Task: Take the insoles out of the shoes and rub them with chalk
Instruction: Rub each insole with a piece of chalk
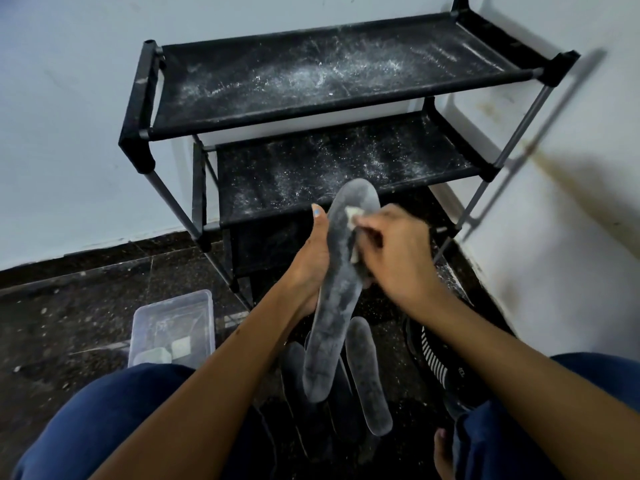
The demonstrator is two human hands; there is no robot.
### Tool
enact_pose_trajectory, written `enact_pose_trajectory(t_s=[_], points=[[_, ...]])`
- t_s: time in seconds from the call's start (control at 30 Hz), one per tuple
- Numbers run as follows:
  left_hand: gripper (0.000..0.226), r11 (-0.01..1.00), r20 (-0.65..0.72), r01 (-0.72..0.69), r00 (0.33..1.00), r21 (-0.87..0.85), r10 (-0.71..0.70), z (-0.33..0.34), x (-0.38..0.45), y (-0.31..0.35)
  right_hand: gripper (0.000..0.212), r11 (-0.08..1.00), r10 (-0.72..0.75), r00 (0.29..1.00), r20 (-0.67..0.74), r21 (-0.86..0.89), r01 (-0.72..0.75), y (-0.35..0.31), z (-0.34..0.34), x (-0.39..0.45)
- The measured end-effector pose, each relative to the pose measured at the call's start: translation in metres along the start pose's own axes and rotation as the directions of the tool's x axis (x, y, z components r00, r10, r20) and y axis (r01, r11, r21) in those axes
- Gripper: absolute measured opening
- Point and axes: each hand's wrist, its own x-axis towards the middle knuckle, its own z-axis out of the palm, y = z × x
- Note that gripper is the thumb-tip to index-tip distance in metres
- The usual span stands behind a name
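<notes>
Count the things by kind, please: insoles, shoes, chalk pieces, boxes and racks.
Insoles: 3 (held, floor)
Shoes: 1
Chalk pieces: 3 (hand, box)
Boxes: 1
Racks: 1
Total: 9

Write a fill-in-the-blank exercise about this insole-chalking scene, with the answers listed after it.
1. The left hand holds up the grey insole while the right hand rubs it with a piece of ____.
2. Chalk dust is scattered over both tiers of the black shoe ____ against the wall.
3. On the floor beside the person's left knee stands a clear plastic ____ holding spare chalk pieces.
4. The black shoe on the floor has white ____ on its side.

Answers: chalk; rack; container; stripes
</notes>
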Motion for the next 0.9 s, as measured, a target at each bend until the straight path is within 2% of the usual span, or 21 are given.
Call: enact_pose_trajectory(t_s=[0.07,0.13,0.27,0.3,0.43,0.5,0.6,0.7,0.83,0.9], points=[[0.080,0.999,-0.110,0.040,0.993,-0.029,-0.043,-0.005,0.001,0.007,0.011,0.993,-0.110,0.987,0.119,0.066,0.102,-0.012,0.008,-0.014],[0.083,0.998,-0.163,0.056,0.985,-0.024,-0.059,-0.007,0.002,0.009,0.011,0.988,-0.145,0.977,0.156,0.078,0.134,-0.014,0.006,-0.014],[0.079,0.997,-0.171,-0.002,0.985,0.079,0.015,-0.001,0.004,0.005,0.013,0.997,-0.057,0.998,-0.024,-0.050,0.055,-0.001,-0.006,0.007],[0.077,0.995,-0.176,-0.011,0.984,0.100,0.028,0.000,0.005,0.004,0.014,0.998,-0.042,0.999,-0.032,-0.055,0.040,-0.002,-0.007,0.007],[0.076,0.996,-0.246,0.007,0.969,0.089,0.015,-0.006,0.008,0.004,0.011,0.984,-0.174,0.973,0.149,0.066,0.166,-0.016,0.003,-0.013],[0.080,0.999,-0.219,0.007,0.976,0.054,0.005,-0.008,0.009,0.005,0.012,0.977,-0.210,0.962,0.177,0.071,0.201,-0.014,0.002,-0.014],[0.083,0.995,-0.032,-0.009,0.999,-0.096,0.006,-0.003,0.007,0.006,0.011,0.988,-0.152,0.987,0.050,0.002,0.153,-0.004,-0.001,-0.001],[0.076,0.990,0.069,0.037,0.997,-0.134,-0.028,0.003,0.004,0.002,0.015,0.995,-0.098,0.995,-0.030,-0.012,0.098,-0.001,-0.001,0.005],[0.084,0.993,0.067,0.054,0.997,-0.107,-0.047,0.006,0.007,0.004,0.018,0.995,-0.003,0.995,-0.102,0.103,0.014,0.002,-0.002,0.009],[0.093,0.993,0.026,0.040,0.999,-0.109,-0.037,0.004,0.010,0.008,0.013,0.992,-0.008,0.998,-0.062,0.128,0.016,-0.002,0.001,0.004]])
